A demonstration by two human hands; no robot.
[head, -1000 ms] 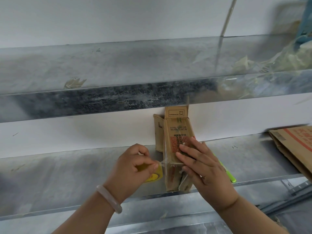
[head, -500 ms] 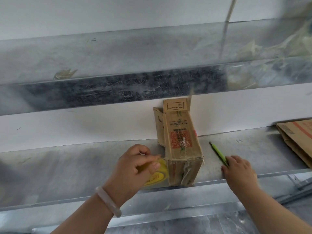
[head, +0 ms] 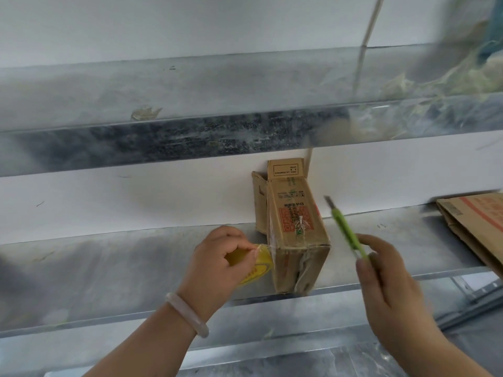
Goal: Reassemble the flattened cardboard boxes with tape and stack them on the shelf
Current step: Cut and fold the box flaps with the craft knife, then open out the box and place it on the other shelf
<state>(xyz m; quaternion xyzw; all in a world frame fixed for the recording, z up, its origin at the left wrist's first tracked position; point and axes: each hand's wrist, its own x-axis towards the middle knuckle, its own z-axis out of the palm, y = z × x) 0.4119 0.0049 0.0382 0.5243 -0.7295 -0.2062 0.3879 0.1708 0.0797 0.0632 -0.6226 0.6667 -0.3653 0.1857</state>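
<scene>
On the grey metal shelf (head: pixel 109 270) I see a flattened brown cardboard sheet (head: pixel 479 227) far right and a small printed brown cardboard box (head: pixel 298 240) at the front edge. My left hand (head: pixel 217 265) curls round a yellow tape roll (head: pixel 260 268) touching the box's left side; my right hand (head: pixel 386 284) pinches a slim green utility knife (head: pixel 348 235) beside it.

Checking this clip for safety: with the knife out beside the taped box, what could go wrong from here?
The right hand holds the green utility knife, blade apparently out; the tape to cut sits where the left hand grips the tape roll, so a slip might nick it.
No hand steadies the small cardboard box near the shelf edge; a tug could tip it.
</scene>
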